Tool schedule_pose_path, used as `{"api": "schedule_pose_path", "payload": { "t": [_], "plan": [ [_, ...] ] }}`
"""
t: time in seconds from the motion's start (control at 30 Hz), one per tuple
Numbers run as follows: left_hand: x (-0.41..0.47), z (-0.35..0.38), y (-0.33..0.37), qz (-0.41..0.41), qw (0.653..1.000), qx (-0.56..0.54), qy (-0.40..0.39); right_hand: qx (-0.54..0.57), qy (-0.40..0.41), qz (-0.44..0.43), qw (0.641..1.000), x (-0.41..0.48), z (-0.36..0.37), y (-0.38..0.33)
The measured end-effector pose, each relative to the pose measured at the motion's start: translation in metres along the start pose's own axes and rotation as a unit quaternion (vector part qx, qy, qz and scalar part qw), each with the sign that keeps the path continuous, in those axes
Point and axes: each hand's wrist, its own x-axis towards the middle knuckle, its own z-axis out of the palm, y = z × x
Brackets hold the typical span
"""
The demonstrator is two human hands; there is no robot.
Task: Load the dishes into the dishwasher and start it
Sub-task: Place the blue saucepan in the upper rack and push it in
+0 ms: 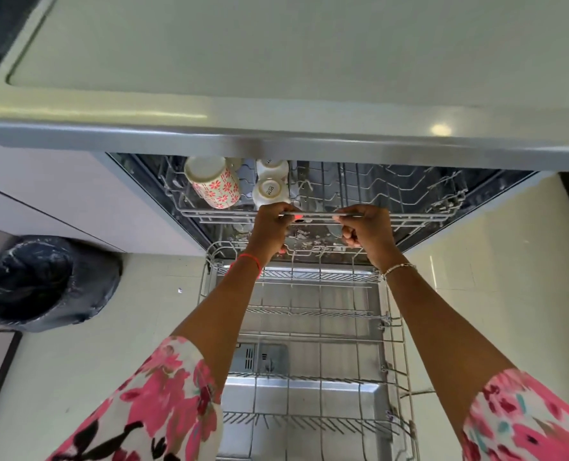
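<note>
The dishwasher stands open under the counter. Its upper rack (419, 214) sits partly inside the tub. In that rack's left part, a flower-patterned mug (213, 184) lies upside down, beside two small white cups (269, 191). My left hand (271, 224) and my right hand (366, 227) both grip the front bar of the upper rack, fingers curled round it. Below them, the lower rack (313, 341) is pulled out over the open door and holds no dishes.
The counter edge (276, 141) overhangs the dishwasher opening. A bin with a black bag (43, 281) stands on the tiled floor to the left. White cabinet fronts flank the machine on the left.
</note>
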Motion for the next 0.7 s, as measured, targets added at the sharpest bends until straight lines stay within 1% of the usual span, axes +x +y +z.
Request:
{"api": "schedule_pose_path", "payload": {
  "t": [0.1, 0.17, 0.27, 0.37, 0.43, 0.5, 0.57, 0.63, 0.7],
  "plan": [
    [-0.002, -0.002, 0.003, 0.001, 1.0, -0.003, -0.01, -0.013, 0.003, 0.002, 1.0, 0.001, 0.001, 0.0],
    [-0.005, -0.003, 0.007, -0.016, 0.999, -0.008, -0.027, -0.03, 0.003, 0.012, 0.999, 0.002, -0.001, -0.001],
    [-0.01, -0.01, 0.016, -0.023, 0.998, 0.027, -0.053, -0.067, 0.001, 0.029, 0.997, 0.002, -0.002, -0.004],
    [-0.025, -0.018, 0.025, 0.003, 0.993, 0.074, -0.092, -0.143, 0.027, -0.01, 0.989, -0.005, 0.003, -0.002],
    [-0.043, -0.026, 0.022, 0.041, 0.992, 0.079, -0.093, -0.226, 0.043, -0.071, 0.971, -0.022, 0.005, 0.004],
    [-0.067, -0.033, 0.008, 0.083, 0.987, 0.111, -0.082, -0.262, 0.035, -0.121, 0.957, -0.048, 0.006, 0.01],
    [-0.094, -0.038, -0.01, 0.102, 0.978, 0.165, -0.071, -0.321, 0.009, -0.137, 0.937, -0.077, 0.002, 0.014],
    [-0.128, -0.043, -0.024, 0.099, 0.958, 0.257, -0.076, -0.389, -0.017, -0.136, 0.911, -0.108, -0.001, 0.022],
    [-0.165, -0.046, -0.035, 0.086, 0.923, 0.358, -0.108, -0.449, -0.048, -0.14, 0.881, -0.142, -0.003, 0.032]
  ]
}}
